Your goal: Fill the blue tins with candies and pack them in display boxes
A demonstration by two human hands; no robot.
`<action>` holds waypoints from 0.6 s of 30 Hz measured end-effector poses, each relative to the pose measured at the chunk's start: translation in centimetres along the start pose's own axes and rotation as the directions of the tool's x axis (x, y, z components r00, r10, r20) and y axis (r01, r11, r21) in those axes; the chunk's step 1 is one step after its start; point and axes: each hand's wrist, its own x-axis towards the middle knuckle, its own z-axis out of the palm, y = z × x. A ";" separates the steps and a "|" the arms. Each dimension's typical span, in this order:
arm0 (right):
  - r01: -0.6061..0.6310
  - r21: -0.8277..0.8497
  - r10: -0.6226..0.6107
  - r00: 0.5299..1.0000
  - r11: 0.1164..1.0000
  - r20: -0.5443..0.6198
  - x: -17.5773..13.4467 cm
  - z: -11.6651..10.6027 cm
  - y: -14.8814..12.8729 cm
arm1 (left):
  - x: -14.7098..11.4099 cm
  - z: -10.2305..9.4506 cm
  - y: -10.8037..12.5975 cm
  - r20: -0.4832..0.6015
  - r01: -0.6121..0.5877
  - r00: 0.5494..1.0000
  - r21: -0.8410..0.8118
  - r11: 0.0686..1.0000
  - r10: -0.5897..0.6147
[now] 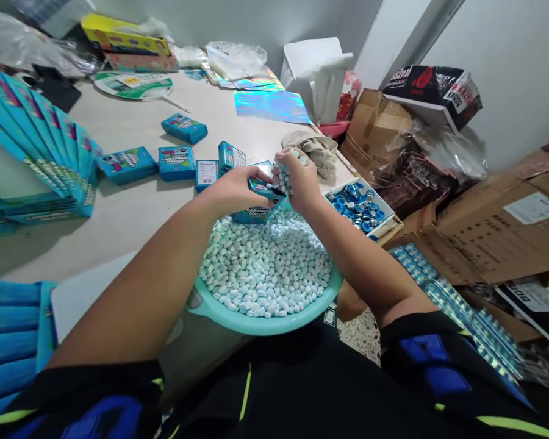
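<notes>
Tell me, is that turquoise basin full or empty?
Well filled: small pale tablets spread across the turquoise basin, and none of its bottom shows. How deep they go, I cannot tell.

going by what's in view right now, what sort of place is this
Probably a small candy-packing workspace: a basin full of pale candies, blue boxes marked "CARAMELO" on the table, and cardboard cartons to the right.
</notes>
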 end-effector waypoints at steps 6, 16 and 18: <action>0.037 0.045 -0.035 0.998 0.998 -0.051 0.2 -0.5 0.3 | -0.2 1.3 0.3 0.082 0.026 0.997 -0.186 0.982 -0.011; 0.048 0.047 -0.048 0.999 0.998 -0.007 -0.7 -0.6 0.0 | -0.3 1.3 0.1 0.154 0.027 0.988 -0.166 0.986 -0.001; 0.041 0.052 -0.041 0.999 0.998 -0.001 -0.8 -0.5 -0.1 | -0.5 1.1 0.3 0.140 0.045 0.990 -0.123 0.991 -0.027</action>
